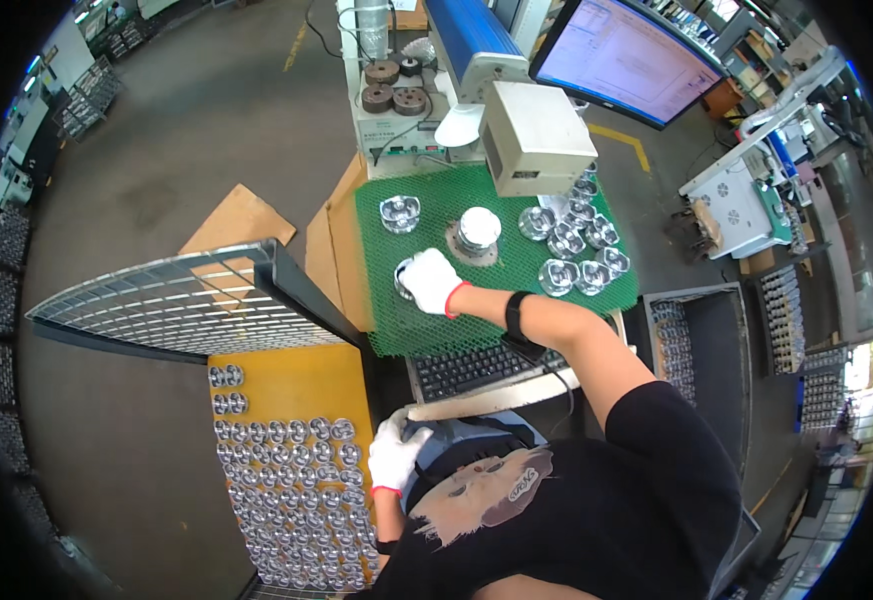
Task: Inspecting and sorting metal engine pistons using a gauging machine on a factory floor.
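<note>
My right hand [431, 281], in a white glove with a red cuff, reaches across the green mesh mat [436, 330]. Its fingers are closed round a shiny metal piston [402, 278] on the mat's left part, mostly hidden under the glove. Another piston [399, 213] stands farther back on the left. On a round base in the mat's middle sits a piston with its flat, bright top up [479, 228]. Near my waist, beside the worktable's front edge, my left hand [394, 456], gloved alike, holds nothing visible, with thumb and fingers apart.
Several pistons [566, 240] crowd the mat's right side. A white machine head [539, 138] overhangs the back. A keyboard [476, 370] lies before the mat. At left, a yellow board [296, 385] bears rows of pistons beside a raised wire-mesh panel [176, 310]. A monitor [626, 55] stands back right.
</note>
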Motion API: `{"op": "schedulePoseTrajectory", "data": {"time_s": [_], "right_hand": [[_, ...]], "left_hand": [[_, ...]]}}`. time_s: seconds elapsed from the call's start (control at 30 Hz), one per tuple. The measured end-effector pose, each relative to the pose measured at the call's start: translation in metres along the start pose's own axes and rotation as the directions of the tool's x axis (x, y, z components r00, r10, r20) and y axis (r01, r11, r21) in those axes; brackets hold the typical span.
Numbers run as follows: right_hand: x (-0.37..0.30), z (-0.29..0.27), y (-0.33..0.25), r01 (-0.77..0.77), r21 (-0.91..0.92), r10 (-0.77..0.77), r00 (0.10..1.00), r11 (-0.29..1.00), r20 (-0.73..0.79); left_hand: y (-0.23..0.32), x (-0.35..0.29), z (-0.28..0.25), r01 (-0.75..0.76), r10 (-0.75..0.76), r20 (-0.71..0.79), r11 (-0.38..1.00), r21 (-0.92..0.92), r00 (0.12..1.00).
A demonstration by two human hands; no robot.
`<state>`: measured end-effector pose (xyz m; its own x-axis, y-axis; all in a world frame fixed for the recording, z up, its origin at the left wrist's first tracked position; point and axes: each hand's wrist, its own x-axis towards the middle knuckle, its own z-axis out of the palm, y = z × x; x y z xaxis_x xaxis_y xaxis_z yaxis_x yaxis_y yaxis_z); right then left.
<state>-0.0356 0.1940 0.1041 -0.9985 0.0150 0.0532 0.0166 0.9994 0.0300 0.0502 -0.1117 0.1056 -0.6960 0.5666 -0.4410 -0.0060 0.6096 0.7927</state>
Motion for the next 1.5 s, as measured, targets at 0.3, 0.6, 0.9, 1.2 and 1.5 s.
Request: {"op": "schedulePoseTrajectory", "data": {"time_s": [0.3, 0.6, 0.9, 1.2, 1.5], "right_hand": [[-0.038, 0.007, -0.014, -0.080, 0.222, 0.139, 0.955, 0.972, -0.263], [-0.233, -0.039, 0.075, -0.310, 0.249, 0.333, 0.941, 0.917, -0.054], [-0.238, -0.005, 0.117, -0.541, 0.096, 0.549, 0.818, 0.836, -0.173], [-0.232, 0.069, -0.031, -0.551, 0.631, 0.455, 0.438, -0.546, 0.776], [-0.098, -0.080, -0.111, -0.230, -0.053, -0.229, 0.866, -0.972, 0.445]], "left_hand": [[0.020, 0.027, 0.018, -0.067, 0.056, 0.053, 0.969, 0.239, 0.997], [0.064, 0.072, 0.024, -0.376, 0.257, 0.318, 0.835, 0.402, 0.912], [0.082, 0.073, 0.010, -0.537, 0.363, 0.431, 0.738, 0.409, 0.826], [-0.051, 0.012, -0.019, 0.102, -0.102, -0.006, 0.988, 0.114, 0.995], [0.045, 0.015, -0.010, -0.071, 0.143, -0.002, 0.479, -0.875, 0.990]]}}
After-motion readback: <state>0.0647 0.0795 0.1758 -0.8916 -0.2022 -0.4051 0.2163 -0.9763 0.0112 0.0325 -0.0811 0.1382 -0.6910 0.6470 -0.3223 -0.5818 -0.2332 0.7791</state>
